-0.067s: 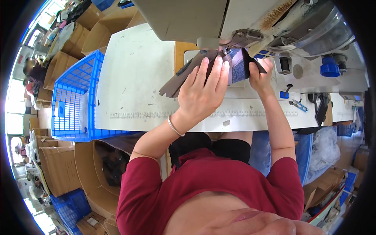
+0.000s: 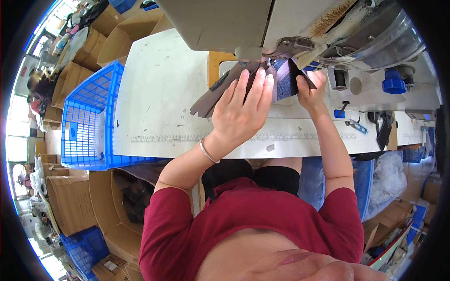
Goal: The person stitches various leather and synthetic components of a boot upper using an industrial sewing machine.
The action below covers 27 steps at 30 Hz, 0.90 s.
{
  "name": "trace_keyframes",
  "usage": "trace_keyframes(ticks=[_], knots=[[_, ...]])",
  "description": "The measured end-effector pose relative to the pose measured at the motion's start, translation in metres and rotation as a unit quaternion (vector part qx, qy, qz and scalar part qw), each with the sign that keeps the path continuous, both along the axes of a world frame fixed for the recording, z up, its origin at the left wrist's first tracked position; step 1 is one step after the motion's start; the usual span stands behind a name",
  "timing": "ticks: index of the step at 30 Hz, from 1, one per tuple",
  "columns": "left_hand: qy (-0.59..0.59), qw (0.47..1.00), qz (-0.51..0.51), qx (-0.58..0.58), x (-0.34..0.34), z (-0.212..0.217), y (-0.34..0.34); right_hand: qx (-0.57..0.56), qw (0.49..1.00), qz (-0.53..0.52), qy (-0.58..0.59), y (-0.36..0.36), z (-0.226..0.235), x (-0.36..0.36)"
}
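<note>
Under the head of a sewing machine [image 2: 225,23] lies a dark brown piece of material [image 2: 208,99] with a notched left end. My left hand [image 2: 243,105] lies flat on it, palm down and fingers stretched toward the needle area. A blue and lilac patterned fabric [image 2: 283,79] joins the brown piece on the right. My right hand [image 2: 311,91] pinches the folded dark edge of this work between thumb and fingers. The machine head partly covers the stitching spot.
On the white table are a printed ruler scale [image 2: 187,137], a blue-handled cutter [image 2: 359,126] and a blue cap [image 2: 393,82] near a bobbin. A blue plastic basket [image 2: 89,159] stands against the table's left edge. Cardboard boxes [image 2: 70,203] crowd the left side.
</note>
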<state>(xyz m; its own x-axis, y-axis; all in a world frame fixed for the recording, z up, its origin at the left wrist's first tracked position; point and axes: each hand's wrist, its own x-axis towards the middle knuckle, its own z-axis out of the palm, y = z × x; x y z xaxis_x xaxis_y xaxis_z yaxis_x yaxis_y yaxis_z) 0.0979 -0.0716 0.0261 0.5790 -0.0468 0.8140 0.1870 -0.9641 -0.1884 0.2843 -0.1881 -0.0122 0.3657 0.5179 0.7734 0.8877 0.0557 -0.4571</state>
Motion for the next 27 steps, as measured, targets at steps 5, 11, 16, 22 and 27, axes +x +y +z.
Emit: trace_keyframes(ticks=[5,11,16,22,27], knots=[[-0.014,1.0,-0.005,0.007,0.002,-0.003,0.002,-0.09,0.992,-0.043,-0.083,-0.009,0.01,0.008],[-0.027,1.0,-0.005,-0.006,0.005,-0.001,0.0,-0.102,0.994,-0.025,0.031,-0.008,0.009,-0.002],[-0.027,0.999,-0.016,-0.029,0.005,-0.001,0.002,-0.192,0.955,-0.1,-0.202,-0.058,0.029,-0.017],[-0.05,0.999,-0.015,-0.016,0.008,0.0,0.001,0.353,0.816,-0.434,-0.145,-0.256,0.127,0.108],[-0.06,0.997,-0.016,-0.038,0.004,-0.004,0.004,0.079,0.91,-0.381,0.14,-0.464,0.157,0.271]])
